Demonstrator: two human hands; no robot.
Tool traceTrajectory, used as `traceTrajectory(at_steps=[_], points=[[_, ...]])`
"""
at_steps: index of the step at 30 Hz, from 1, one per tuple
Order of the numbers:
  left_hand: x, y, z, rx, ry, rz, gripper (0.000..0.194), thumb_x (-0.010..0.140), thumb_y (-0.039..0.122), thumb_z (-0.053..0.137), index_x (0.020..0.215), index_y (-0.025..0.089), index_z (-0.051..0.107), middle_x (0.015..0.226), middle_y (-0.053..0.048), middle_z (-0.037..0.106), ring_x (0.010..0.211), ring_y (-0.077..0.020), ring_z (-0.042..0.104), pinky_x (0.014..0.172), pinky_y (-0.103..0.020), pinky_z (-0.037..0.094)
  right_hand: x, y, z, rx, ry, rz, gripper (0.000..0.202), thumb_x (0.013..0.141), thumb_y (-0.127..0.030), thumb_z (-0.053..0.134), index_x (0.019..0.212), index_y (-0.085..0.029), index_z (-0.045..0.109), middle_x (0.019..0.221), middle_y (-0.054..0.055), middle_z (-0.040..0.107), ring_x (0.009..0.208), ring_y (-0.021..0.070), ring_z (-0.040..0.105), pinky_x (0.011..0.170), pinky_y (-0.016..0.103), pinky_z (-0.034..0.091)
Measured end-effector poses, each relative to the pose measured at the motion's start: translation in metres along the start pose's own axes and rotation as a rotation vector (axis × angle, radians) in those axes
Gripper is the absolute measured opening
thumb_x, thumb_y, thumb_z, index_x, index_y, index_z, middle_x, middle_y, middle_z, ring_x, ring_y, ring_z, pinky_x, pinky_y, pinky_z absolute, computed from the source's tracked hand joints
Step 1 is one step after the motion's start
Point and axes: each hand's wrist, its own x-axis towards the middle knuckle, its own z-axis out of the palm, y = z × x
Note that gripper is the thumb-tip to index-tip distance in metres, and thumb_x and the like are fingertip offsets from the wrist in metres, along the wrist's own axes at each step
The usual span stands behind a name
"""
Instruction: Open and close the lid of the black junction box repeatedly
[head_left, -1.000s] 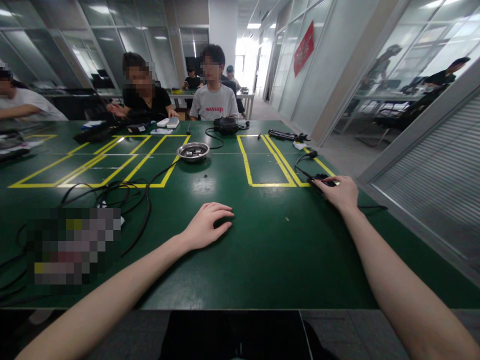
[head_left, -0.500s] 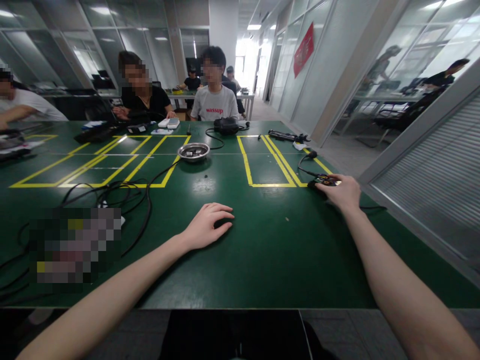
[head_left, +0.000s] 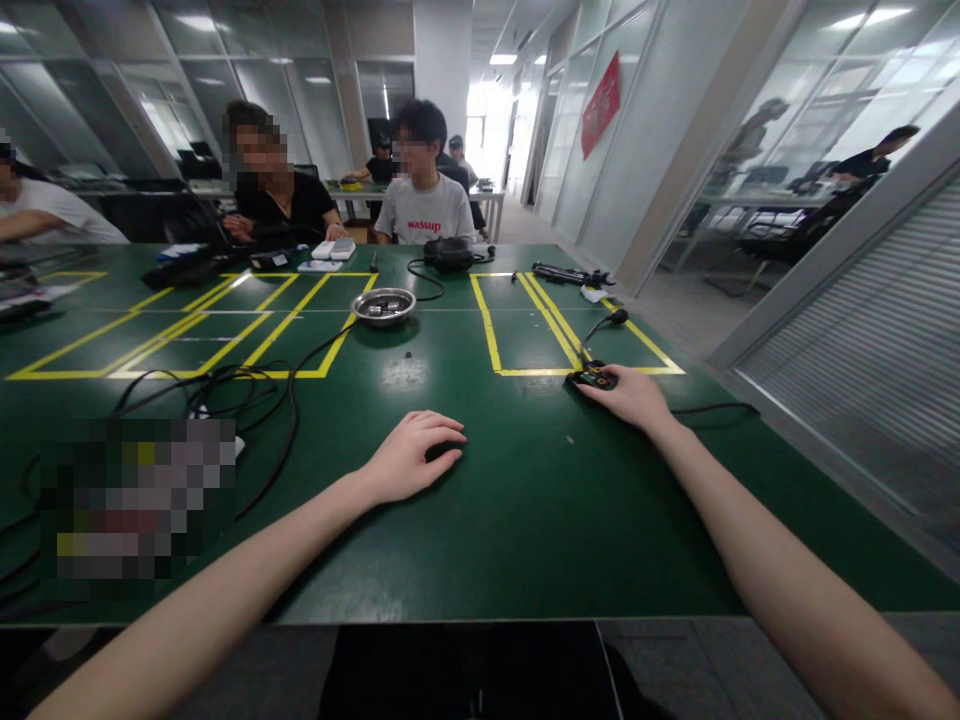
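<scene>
My right hand (head_left: 634, 394) grips a small dark device (head_left: 592, 376) with a black cable, near the bottom corner of the right yellow-taped area. Part of the device is hidden by my fingers. My left hand (head_left: 420, 452) rests on the green table (head_left: 510, 520) with its fingers apart and nothing in it. Beyond my left hand sits a round metal bowl (head_left: 383, 306) holding small metallic pieces.
Black cables (head_left: 289, 430) and a blurred-out object (head_left: 142, 500) lie at the left. A black pouch (head_left: 448, 254) and a dark folded stand (head_left: 571, 274) are at the far side. Several people sit beyond the table, one in a grey shirt (head_left: 425, 210).
My right hand has moved left across the table with the dark device, whose cable follows. My left hand stays in nearly the same place.
</scene>
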Motion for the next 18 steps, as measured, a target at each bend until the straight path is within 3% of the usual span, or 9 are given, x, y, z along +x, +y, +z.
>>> traceTrajectory(at_steps=[2, 6, 9, 13, 18], points=[[0.0, 0.001, 0.0, -0.001, 0.015, 0.001, 0.02, 0.099, 0.028, 0.062, 0.115, 0.023, 0.072, 0.124, -0.008, 0.075, 0.118, -0.0252, 0.068, 0.108, -0.048, 0.048, -0.014, -0.037, 0.002, 0.05, -0.119, -0.127, 0.045, 0.081, -0.058, 0.073, 0.107, -0.021, 0.076, 0.104, 0.012, 0.077, 0.097, 0.0323, 0.073, 0.081, 0.041, 0.058], [0.002, 0.005, -0.004, 0.019, 0.048, 0.037, 0.035, 0.094, 0.032, 0.069, 0.128, 0.025, 0.067, 0.132, -0.01, 0.071, 0.123, -0.0279, 0.063, 0.108, -0.048, 0.048, -0.053, -0.104, 0.002, 0.262, -0.322, -0.649, 0.045, 0.08, -0.052, 0.079, 0.112, -0.021, 0.073, 0.106, 0.008, 0.073, 0.094, 0.0261, 0.072, 0.083, 0.037, 0.056], [0.002, 0.008, -0.008, 0.034, -0.01, 0.117, 0.032, 0.088, 0.045, 0.075, 0.112, 0.022, 0.072, 0.115, -0.01, 0.073, 0.109, -0.0273, 0.065, 0.099, -0.044, 0.051, -0.081, -0.134, -0.001, 0.369, -0.503, -0.917, 0.052, 0.076, -0.056, 0.085, 0.114, -0.022, 0.073, 0.106, 0.005, 0.07, 0.091, 0.0224, 0.071, 0.079, 0.032, 0.055], [0.0, 0.012, -0.011, 0.034, -0.124, 0.166, 0.033, 0.089, 0.052, 0.071, 0.084, 0.02, 0.068, 0.083, -0.005, 0.067, 0.081, -0.0205, 0.062, 0.075, -0.033, 0.051, -0.095, -0.145, -0.005, 0.364, -0.545, -0.966, 0.054, 0.073, -0.058, 0.087, 0.112, -0.023, 0.072, 0.105, 0.003, 0.068, 0.086, 0.0203, 0.07, 0.074, 0.03, 0.053], [-0.001, 0.015, -0.009, 0.023, -0.133, 0.119, 0.022, 0.098, 0.039, 0.06, 0.093, 0.02, 0.07, 0.087, -0.004, 0.066, 0.076, -0.0166, 0.064, 0.066, -0.027, 0.048, -0.091, -0.142, -0.007, 0.278, -0.474, -0.927, 0.051, 0.076, -0.059, 0.083, 0.111, -0.022, 0.072, 0.1, 0.003, 0.066, 0.084, 0.0212, 0.068, 0.07, 0.031, 0.051]])
